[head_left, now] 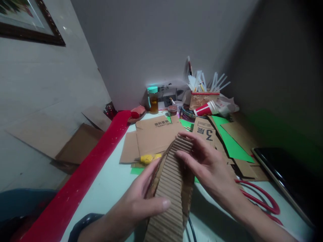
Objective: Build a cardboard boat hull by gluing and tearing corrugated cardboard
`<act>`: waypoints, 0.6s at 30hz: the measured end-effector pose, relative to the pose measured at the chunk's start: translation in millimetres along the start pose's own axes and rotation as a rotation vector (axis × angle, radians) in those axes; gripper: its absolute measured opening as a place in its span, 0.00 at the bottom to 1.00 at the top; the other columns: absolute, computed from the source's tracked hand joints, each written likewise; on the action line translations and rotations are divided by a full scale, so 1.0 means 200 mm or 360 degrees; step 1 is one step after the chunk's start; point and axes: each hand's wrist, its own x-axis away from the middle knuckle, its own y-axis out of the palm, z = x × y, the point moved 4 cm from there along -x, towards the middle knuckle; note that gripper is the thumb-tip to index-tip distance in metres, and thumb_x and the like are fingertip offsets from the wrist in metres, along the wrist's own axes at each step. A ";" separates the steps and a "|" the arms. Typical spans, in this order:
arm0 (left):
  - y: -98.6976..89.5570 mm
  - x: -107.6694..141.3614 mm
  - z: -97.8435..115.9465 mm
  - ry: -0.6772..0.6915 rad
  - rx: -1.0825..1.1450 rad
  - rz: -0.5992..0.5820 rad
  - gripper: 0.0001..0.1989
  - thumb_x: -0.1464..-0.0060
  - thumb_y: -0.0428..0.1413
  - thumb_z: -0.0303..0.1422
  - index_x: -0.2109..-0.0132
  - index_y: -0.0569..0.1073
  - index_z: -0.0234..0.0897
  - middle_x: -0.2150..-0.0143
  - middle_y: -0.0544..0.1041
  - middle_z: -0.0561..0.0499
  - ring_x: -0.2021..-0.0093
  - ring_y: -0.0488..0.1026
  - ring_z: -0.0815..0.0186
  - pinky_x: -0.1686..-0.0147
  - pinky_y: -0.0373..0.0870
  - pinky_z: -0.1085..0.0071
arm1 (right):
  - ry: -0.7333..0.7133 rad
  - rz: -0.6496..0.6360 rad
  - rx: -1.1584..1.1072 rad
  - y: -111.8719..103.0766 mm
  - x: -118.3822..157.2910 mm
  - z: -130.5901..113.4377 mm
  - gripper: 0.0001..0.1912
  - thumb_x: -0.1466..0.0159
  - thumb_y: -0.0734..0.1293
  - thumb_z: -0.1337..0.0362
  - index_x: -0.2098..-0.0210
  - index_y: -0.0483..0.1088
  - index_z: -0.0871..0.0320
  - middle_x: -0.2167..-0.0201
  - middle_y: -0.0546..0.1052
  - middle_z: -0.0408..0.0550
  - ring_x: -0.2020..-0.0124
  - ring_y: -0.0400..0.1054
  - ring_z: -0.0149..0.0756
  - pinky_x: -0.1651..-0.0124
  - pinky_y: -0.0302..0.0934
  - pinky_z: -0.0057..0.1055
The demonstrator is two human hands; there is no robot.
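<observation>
A long piece of corrugated cardboard [169, 188], its ridged side facing up, runs from the bottom edge toward the table's middle. It is joined to side walls of brown cardboard and looks like a narrow folded shape. My left hand [137, 200] grips its left side, thumb lying across the ridges. Near the far end my right hand [204, 161] pinches it between thumb and fingers. Just beyond my left hand lies a yellow-handled tool [149, 158], its narrow tip pointing left; its kind is unclear. Flat cardboard sheets [157, 136] lie behind it.
At the back stand a bottle with a teal lid [153, 101] and a box of white sticks [204, 99], with a red-and-white paper cup [205, 109] on its side. Green paper [233, 143], a red cable [264, 195] and a dark-screened device [285, 181] lie at right.
</observation>
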 end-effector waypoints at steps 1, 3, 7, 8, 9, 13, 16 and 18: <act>0.01 0.00 0.00 -0.0026 -0.0002 -0.0049 0.41 0.47 0.65 0.24 0.30 0.59 0.49 0.36 0.71 0.49 0.36 0.66 0.55 0.42 0.68 0.63 | -0.0001 0.0028 -0.0002 -0.01 0.00 0.00 0.19 0.34 0.68 0.60 0.43 0.68 0.47 0.52 0.78 0.44 0.54 0.76 0.41 0.52 0.71 0.39; 0.03 0.00 0.01 -0.0087 -0.0053 -0.0136 0.47 0.49 0.66 0.22 0.28 0.54 0.49 0.35 0.70 0.47 0.36 0.67 0.55 0.42 0.68 0.62 | -0.0026 0.0091 -0.0004 -0.02 -0.01 -0.01 0.18 0.34 0.68 0.61 0.44 0.69 0.47 0.54 0.79 0.42 0.56 0.76 0.39 0.54 0.71 0.36; 0.03 0.00 -0.01 -0.0199 -0.0064 -0.0211 0.52 0.49 0.66 0.23 0.27 0.47 0.52 0.33 0.67 0.43 0.47 0.76 0.56 0.48 0.72 0.61 | -0.0148 0.0190 -0.0027 -0.04 -0.01 -0.02 0.15 0.33 0.68 0.63 0.47 0.73 0.47 0.52 0.80 0.40 0.53 0.75 0.35 0.51 0.69 0.33; 0.03 0.00 -0.03 -0.0225 -0.0047 -0.0218 0.52 0.48 0.66 0.24 0.27 0.46 0.54 0.33 0.66 0.42 0.52 0.78 0.57 0.52 0.75 0.61 | -0.0185 0.0205 -0.0036 -0.05 -0.01 -0.02 0.14 0.33 0.68 0.64 0.48 0.74 0.47 0.49 0.80 0.40 0.49 0.74 0.35 0.47 0.68 0.33; 0.02 0.00 -0.04 -0.0240 -0.0028 -0.0202 0.52 0.48 0.66 0.26 0.27 0.46 0.55 0.33 0.66 0.42 0.55 0.80 0.58 0.55 0.76 0.61 | -0.0223 0.0223 -0.0041 -0.05 -0.01 -0.02 0.13 0.33 0.68 0.64 0.49 0.75 0.47 0.46 0.78 0.40 0.46 0.72 0.36 0.42 0.65 0.35; 0.01 0.01 -0.07 -0.0147 0.0001 0.0032 0.44 0.50 0.65 0.26 0.30 0.58 0.52 0.39 0.73 0.46 0.59 0.81 0.60 0.49 0.73 0.60 | -0.0273 0.0328 -0.0059 -0.08 -0.02 -0.03 0.08 0.34 0.69 0.64 0.56 0.77 0.48 0.42 0.76 0.41 0.39 0.67 0.39 0.35 0.57 0.38; 0.01 0.02 -0.08 -0.0191 -0.0015 0.0087 0.39 0.48 0.63 0.29 0.32 0.62 0.50 0.40 0.74 0.44 0.60 0.81 0.56 0.55 0.76 0.58 | -0.0173 0.0408 -0.0154 -0.11 -0.03 -0.03 0.08 0.33 0.68 0.61 0.55 0.75 0.47 0.48 0.79 0.41 0.47 0.72 0.37 0.44 0.65 0.35; 0.00 0.03 -0.09 -0.0267 0.0012 0.0102 0.36 0.45 0.62 0.32 0.32 0.61 0.49 0.39 0.72 0.42 0.59 0.80 0.53 0.60 0.78 0.56 | -0.0090 0.0470 -0.0230 -0.12 -0.03 -0.03 0.07 0.33 0.68 0.60 0.55 0.74 0.47 0.55 0.80 0.41 0.54 0.75 0.35 0.50 0.68 0.32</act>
